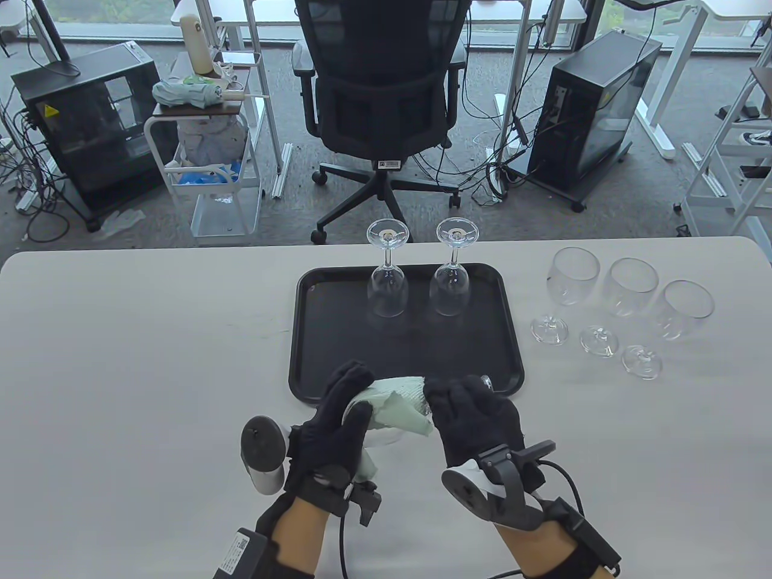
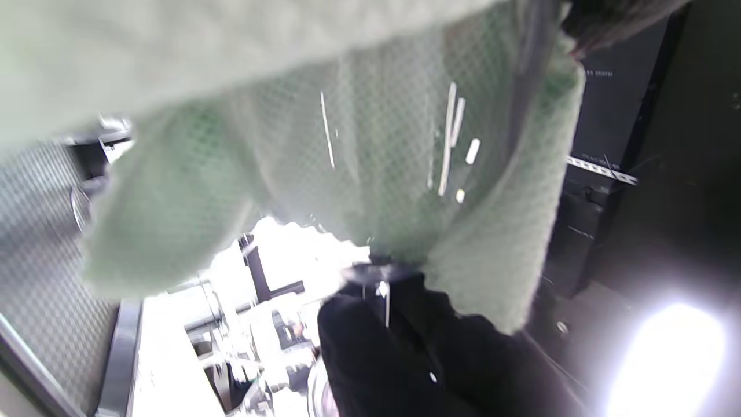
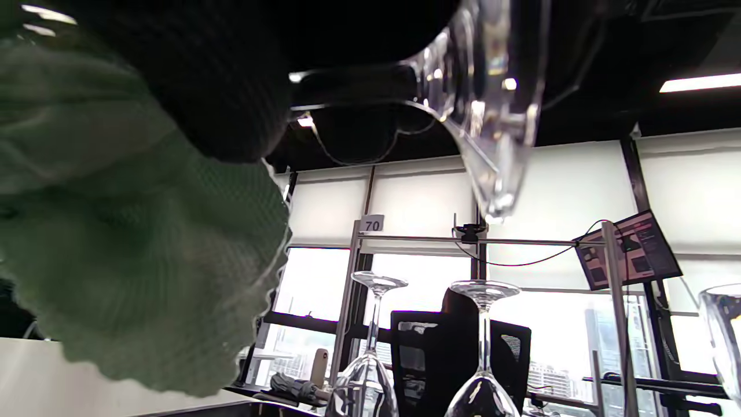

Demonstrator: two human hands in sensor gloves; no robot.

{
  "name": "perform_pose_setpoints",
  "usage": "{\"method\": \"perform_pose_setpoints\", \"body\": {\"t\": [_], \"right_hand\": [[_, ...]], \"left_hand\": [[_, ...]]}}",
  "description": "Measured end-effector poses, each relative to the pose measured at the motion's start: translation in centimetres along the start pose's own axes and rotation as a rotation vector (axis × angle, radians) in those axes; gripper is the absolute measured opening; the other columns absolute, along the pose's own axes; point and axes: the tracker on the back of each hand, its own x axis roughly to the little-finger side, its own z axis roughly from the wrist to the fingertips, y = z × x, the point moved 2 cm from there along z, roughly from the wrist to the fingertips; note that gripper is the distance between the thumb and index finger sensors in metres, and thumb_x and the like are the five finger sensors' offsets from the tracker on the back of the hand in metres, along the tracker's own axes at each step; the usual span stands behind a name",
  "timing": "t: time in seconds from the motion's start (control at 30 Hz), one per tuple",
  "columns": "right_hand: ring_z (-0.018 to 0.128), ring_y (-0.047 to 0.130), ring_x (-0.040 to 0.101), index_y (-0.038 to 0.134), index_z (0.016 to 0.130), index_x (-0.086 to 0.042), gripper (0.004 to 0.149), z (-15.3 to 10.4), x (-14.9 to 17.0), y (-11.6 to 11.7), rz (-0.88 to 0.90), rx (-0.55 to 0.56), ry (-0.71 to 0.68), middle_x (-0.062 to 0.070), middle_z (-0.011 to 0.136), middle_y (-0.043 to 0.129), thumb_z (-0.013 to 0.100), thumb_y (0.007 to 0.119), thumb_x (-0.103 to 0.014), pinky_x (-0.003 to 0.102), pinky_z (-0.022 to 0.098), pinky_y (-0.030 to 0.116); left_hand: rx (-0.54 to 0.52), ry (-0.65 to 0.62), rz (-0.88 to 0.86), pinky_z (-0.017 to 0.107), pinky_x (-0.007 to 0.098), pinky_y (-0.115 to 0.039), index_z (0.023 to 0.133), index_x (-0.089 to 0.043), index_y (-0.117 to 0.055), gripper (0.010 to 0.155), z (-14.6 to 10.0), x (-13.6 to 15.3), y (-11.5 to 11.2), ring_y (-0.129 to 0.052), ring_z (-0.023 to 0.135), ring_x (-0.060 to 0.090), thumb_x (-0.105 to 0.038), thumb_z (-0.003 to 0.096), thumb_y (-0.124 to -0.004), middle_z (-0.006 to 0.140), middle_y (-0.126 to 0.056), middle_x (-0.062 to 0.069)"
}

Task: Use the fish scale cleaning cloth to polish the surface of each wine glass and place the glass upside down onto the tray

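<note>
Done: we count two clear stemmed wine glasses [image 1: 388, 274] [image 1: 451, 271] standing upside down, side by side, along the far edge of the black rectangular plastic tray [image 1: 338, 362].
In hand: a third clear wine glass [image 3: 480, 104] lies on its side in the air over the tray's near edge, its bowl wrapped in the pale green fish scale cleaning cloth [image 1: 401, 401].
Left hand: our black-gloved left hand [image 1: 335, 434] is curled round the cloth-covered bowl.
Right hand: our black-gloved right hand [image 1: 476, 419] grips the glass at the stem end; the foot [image 1: 486, 382] peeps out past the fingers, though the exact finger placement is hidden.
Left to do: three clear wine glasses [image 1: 570, 289] [image 1: 627, 298] [image 1: 678, 313] stand upright in a slanting row on the white desk [image 1: 120, 362], near its far right corner, well apart from the tray's right edge. We judge the task a little under halfway, with the third glass in mid-polish.
Room on the tray: the near half and both front corners show bare black surface, enough, we judge, for the remaining glasses in a second row.
Edges: the hands work over the tray's raised near rim; the two inverted glasses sit well beyond them, so lowering the held glass rim-down close to the near edge looks unobstructed.
Desk room: the left side carries nothing between the tray and the left edge.
</note>
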Motion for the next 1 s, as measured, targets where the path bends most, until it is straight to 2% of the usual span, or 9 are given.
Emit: {"method": "perform_pose_setpoints", "body": {"t": [0.1,0.2,0.3,0.4,0.53,0.6,0.63,0.87,1.0], "right_hand": [[0.098,0.065,0.035,0.058,0.104,-0.036,0.066,-0.8,2.6,0.1,0.267,0.068,-0.003,0.006,0.107,0.069,0.048,0.086,-0.055,0.047,0.057,0.081],[0.105,0.032,0.043,0.029,0.109,-0.035,0.086,-1.7,5.8,0.9,0.525,0.091,0.085,0.013,0.117,0.031,0.048,0.085,-0.057,0.063,0.069,0.060],[0.103,0.054,0.048,0.021,0.109,-0.037,0.093,-2.2,8.9,2.6,0.774,0.031,0.222,0.015,0.117,0.031,0.046,0.085,-0.062,0.061,0.065,0.071],[0.061,0.094,0.040,0.035,0.109,-0.036,0.086,-2.5,9.4,4.8,1.062,-0.033,0.240,0.015,0.106,0.064,0.045,0.089,-0.059,0.044,0.036,0.088],[0.040,0.096,0.024,0.047,0.107,-0.032,0.075,-2.5,9.7,5.6,1.040,-0.104,0.365,0.016,0.095,0.070,0.049,0.076,-0.070,0.026,0.017,0.089],[0.040,0.094,0.027,0.048,0.108,-0.028,0.076,-3.2,9.5,6.5,1.261,-0.273,0.571,0.019,0.094,0.068,0.051,0.070,-0.072,0.030,0.017,0.087],[0.043,0.091,0.032,0.047,0.109,-0.027,0.076,-3.2,9.4,6.5,1.346,-0.272,0.543,0.021,0.096,0.064,0.051,0.074,-0.069,0.036,0.021,0.085],[0.062,0.094,0.034,0.022,0.107,-0.026,0.094,-2.0,7.9,2.6,0.692,0.115,-0.068,0.017,0.107,0.051,0.045,0.083,-0.063,0.042,0.038,0.092],[0.049,0.093,0.030,0.035,0.107,-0.031,0.079,-1.9,8.2,2.8,0.888,0.095,0.094,0.016,0.098,0.061,0.049,0.078,-0.063,0.034,0.027,0.088]], "left_hand": [[-0.024,0.015,-0.021,0.056,0.064,-0.077,0.099,-0.031,-0.067,0.057,0.1,0.3,0.6,-0.066,0.098,0.037,-0.063,0.0532,-0.074,0.111,-0.060,0.003],[-0.048,0.015,-0.020,0.055,0.064,-0.078,0.098,-0.030,-0.069,0.056,0.1,0.2,1.2,-0.069,0.097,0.037,-0.063,0.0532,-0.074,0.110,-0.063,0.003],[-0.026,0.024,-0.064,0.055,0.064,-0.079,0.099,-0.030,-0.069,0.056,0.1,0.2,1.2,-0.069,0.096,0.037,-0.062,0.0536,-0.074,0.110,-0.063,0.003],[0.004,0.023,-0.042,0.056,0.063,-0.078,0.099,-0.030,-0.068,0.056,0.1,0.0,0.6,-0.068,0.097,0.037,-0.063,0.0540,-0.073,0.110,-0.062,0.003],[0.119,-0.075,0.047,0.060,0.062,-0.076,0.105,-0.036,-0.057,0.061,0.2,-1.6,-0.5,-0.059,0.103,0.035,-0.067,0.0540,-0.069,0.117,-0.049,0.002],[0.092,-0.136,0.097,0.059,0.062,-0.077,0.104,-0.037,-0.058,0.063,0.1,-2.5,-0.8,-0.060,0.103,0.035,-0.068,0.0513,-0.071,0.116,-0.050,0.001],[0.069,-0.154,0.157,0.056,0.059,-0.080,0.103,-0.037,-0.059,0.062,0.0,-2.5,-0.6,-0.064,0.101,0.034,-0.069,0.0505,-0.071,0.115,-0.053,0.001],[0.095,0.026,-0.063,0.050,0.060,-0.083,0.102,-0.032,-0.063,0.059,0.4,-0.9,0.5,-0.069,0.097,0.038,-0.067,0.0543,-0.070,0.113,-0.058,0.004],[0.097,0.014,-0.089,0.051,0.058,-0.084,0.104,-0.034,-0.061,0.062,0.3,-0.9,0.0,-0.068,0.098,0.037,-0.069,0.0541,-0.069,0.114,-0.056,0.004]]}}
